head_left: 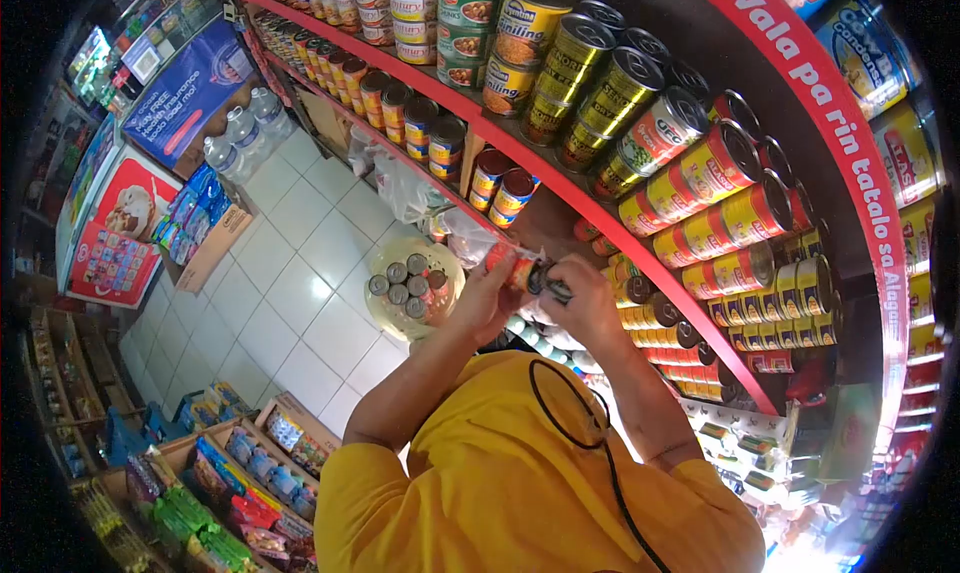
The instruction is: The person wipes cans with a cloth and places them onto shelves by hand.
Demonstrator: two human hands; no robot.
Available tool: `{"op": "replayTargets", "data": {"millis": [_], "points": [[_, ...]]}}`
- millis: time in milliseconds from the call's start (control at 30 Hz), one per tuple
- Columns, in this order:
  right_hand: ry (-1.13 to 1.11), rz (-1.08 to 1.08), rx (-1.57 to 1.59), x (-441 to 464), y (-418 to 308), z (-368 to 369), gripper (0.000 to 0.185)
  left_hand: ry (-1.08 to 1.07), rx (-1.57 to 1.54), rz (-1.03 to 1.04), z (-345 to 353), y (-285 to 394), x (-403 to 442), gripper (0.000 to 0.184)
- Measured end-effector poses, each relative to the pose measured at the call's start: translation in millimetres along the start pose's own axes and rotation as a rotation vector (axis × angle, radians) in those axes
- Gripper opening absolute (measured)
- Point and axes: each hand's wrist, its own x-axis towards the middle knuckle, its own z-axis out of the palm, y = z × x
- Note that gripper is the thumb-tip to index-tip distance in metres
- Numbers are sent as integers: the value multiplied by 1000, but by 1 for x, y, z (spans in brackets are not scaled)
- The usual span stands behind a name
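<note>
My left hand [480,295] is closed around a can with a red and orange label [517,271]. My right hand [586,301] is closed at the can's right end, fingers curled on a small dark object [551,284] whose kind I cannot make out. Both hands are close together in front of the shelf. Below and left of them, a pale yellow basin [428,248] sits on the floor and holds several small cans [398,294], most with their metal ends up.
Red-edged shelves [490,128] carry stacked cans [690,188] above and to the right. Plastic bags [400,188] hang or lie under the lower shelf. At left are water bottles [243,131], a freezer [110,238] and a box of blue packets [195,218]. Snack boxes [215,493] stand lower left.
</note>
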Motion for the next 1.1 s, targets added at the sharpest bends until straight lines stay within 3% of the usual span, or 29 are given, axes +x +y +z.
{"op": "replayTargets", "data": {"millis": [100,233,267,300,333,367,433,633,667,700,767,833,900,967,1067,1100], "points": [[226,-51,-102,-2,7,11,29,21,25,-43,-6,-9,7,37],[-164,102,49,-20,18,15,26,207,408,41,-35,13,22,38],[-169,131,42,-25,23,14,26,278,533,76,-46,21,27,38],[-163,231,66,-30,27,11,26,283,688,214,-71,23,38,40],[-158,328,92,-37,32,8,26,292,1222,622,-116,25,62,49],[-153,428,121,-46,38,6,26,357,1435,496,-122,40,62,50],[-116,368,44,-66,57,4,25,472,1852,212,-129,62,61,52],[-85,465,90,-86,57,-4,23,345,2382,-56,-175,54,93,52],[-89,496,107,-89,56,-4,26,318,2479,-131,-180,49,97,45],[-93,527,124,-90,54,-4,30,303,2510,-161,-193,44,104,51],[-97,432,31,-95,57,-2,20,277,2571,-225,-231,32,122,65],[-96,384,-18,-100,57,-2,21,254,2642,-299,-204,36,117,47],[-149,518,-3,-97,51,-5,25,219,2696,-286,-209,36,117,27],[-182,607,34,-92,43,-7,25,167,2703,-314,-224,30,122,25],[-147,429,-50,-99,56,-1,22,97,2763,-362,-225,28,126,26],[-164,471,-10,-97,53,-2,21,70,2791,-381,-227,25,126,26]]}}
